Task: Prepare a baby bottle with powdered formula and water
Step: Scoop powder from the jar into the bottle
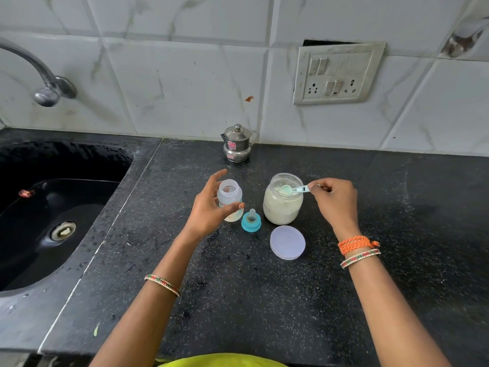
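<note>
A small clear baby bottle (229,195) stands uncapped on the black counter, a little pale content at its bottom. My left hand (211,205) curls around its left side, thumb across the front, fingers spread. Just right of it lies the blue teat cap (251,221), nipple up. A glass jar of white formula powder (283,202) stands open. My right hand (334,198) pinches the handle of a light blue scoop (291,189), whose bowl sits in the jar's mouth. The jar's pale lid (287,242) lies flat in front of the jar.
A small lidded steel pot (237,144) stands at the back by the tiled wall. A black sink (50,213) with a tap (39,75) fills the left side. A switch and socket panel (338,74) is on the wall. The counter's front edge runs just below my arms.
</note>
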Available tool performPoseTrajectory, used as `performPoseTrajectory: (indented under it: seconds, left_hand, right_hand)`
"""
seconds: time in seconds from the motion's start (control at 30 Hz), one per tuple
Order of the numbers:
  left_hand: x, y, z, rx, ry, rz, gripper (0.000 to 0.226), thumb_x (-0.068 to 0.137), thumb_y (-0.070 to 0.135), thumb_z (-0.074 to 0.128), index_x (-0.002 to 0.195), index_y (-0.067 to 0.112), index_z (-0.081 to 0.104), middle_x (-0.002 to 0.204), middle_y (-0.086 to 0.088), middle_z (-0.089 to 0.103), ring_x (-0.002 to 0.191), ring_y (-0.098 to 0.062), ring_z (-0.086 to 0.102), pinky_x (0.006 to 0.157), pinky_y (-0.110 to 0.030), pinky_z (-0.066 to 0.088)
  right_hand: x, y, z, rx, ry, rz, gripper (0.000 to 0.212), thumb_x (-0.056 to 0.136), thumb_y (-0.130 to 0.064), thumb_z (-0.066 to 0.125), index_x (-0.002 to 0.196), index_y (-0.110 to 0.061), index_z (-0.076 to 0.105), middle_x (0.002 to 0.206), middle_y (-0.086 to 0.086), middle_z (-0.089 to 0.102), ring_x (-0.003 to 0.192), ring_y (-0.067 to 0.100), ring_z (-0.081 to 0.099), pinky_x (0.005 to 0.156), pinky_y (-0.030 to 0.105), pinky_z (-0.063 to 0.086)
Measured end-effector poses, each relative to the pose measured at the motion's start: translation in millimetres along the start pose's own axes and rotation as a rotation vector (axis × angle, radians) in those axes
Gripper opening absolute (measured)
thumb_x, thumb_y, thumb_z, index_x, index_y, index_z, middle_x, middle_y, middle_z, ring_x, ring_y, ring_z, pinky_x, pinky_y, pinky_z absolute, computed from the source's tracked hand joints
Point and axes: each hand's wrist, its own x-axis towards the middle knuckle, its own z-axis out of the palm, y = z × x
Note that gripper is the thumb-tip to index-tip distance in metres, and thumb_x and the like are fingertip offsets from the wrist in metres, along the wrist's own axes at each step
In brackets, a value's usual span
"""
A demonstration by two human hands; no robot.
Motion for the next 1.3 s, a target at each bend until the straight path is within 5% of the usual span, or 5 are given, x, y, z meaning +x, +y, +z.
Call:
performPoseTrajectory:
  seconds: [0.5, 0.7, 0.9, 1.1, 1.3]
  left_hand:
    - [-4.4, 8.8, -3.8, -0.01, 0.015, 0.049, 0.086, 0.07, 0.014, 0.082, 0.139, 0.035, 0.034, 0.117, 0.009, 0.057, 0.112, -0.014, 0.056, 0.102, -0.035, 0.043]
    - [-7.7, 8.7, -9.4, 0.011, 0.029, 0.071, 0.087, 0.072, 0.015, 0.08, 0.14, 0.037, 0.031, 0.129, -0.002, 0.059, 0.115, -0.016, 0.056, 0.1, -0.037, 0.045]
    - [-7.3, 6.8, -10.6, 0.005, 0.039, 0.075, 0.088, 0.072, 0.018, 0.081, 0.141, 0.036, 0.029, 0.125, 0.0, 0.062, 0.112, -0.016, 0.059, 0.096, -0.036, 0.047]
    - [-6.5, 4.4, -12.0, -0.004, 0.057, 0.08, 0.087, 0.072, 0.015, 0.08, 0.142, 0.031, 0.031, 0.114, 0.003, 0.063, 0.103, -0.013, 0.062, 0.09, -0.031, 0.05]
    - [-6.4, -1.7, -11.8, -0.004, 0.06, 0.054, 0.084, 0.072, 0.017, 0.08, 0.141, 0.029, 0.032, 0.121, -0.002, 0.063, 0.108, -0.015, 0.062, 0.094, -0.039, 0.05]
  right_hand:
    - [-15.0, -57.8, 16.0, 0.33, -0.103, -0.066, 0.006, 0.085, -0.012, 0.067, 0.085, -0.014, 0.073, 0.074, 0.002, 0.068, 0.069, 0.009, 0.059, 0.068, 0.024, 0.05]
    - [-29.4, -73.1, 47.0, 0.239, -0.169, -0.162, 0.01, 0.085, -0.013, 0.067, 0.079, -0.019, 0.072, 0.063, -0.004, 0.064, 0.055, 0.003, 0.051, 0.056, 0.023, 0.044]
    - [-38.4, -71.4, 58.3, 0.024, -0.116, -0.495, 0.009, 0.086, -0.019, 0.065, 0.081, -0.023, 0.072, 0.068, -0.012, 0.061, 0.068, 0.011, 0.056, 0.078, 0.043, 0.045]
    - [-45.4, -61.4, 60.9, -0.347, -0.028, -0.91, 0.015, 0.081, -0.015, 0.071, 0.092, -0.025, 0.073, 0.08, -0.008, 0.062, 0.08, 0.017, 0.055, 0.09, 0.036, 0.022]
    - [-46.5, -60.7, 62.6, -0.148, -0.023, -0.706, 0.008, 0.086, -0.022, 0.066, 0.09, -0.025, 0.072, 0.079, -0.011, 0.063, 0.078, 0.011, 0.055, 0.089, 0.036, 0.026]
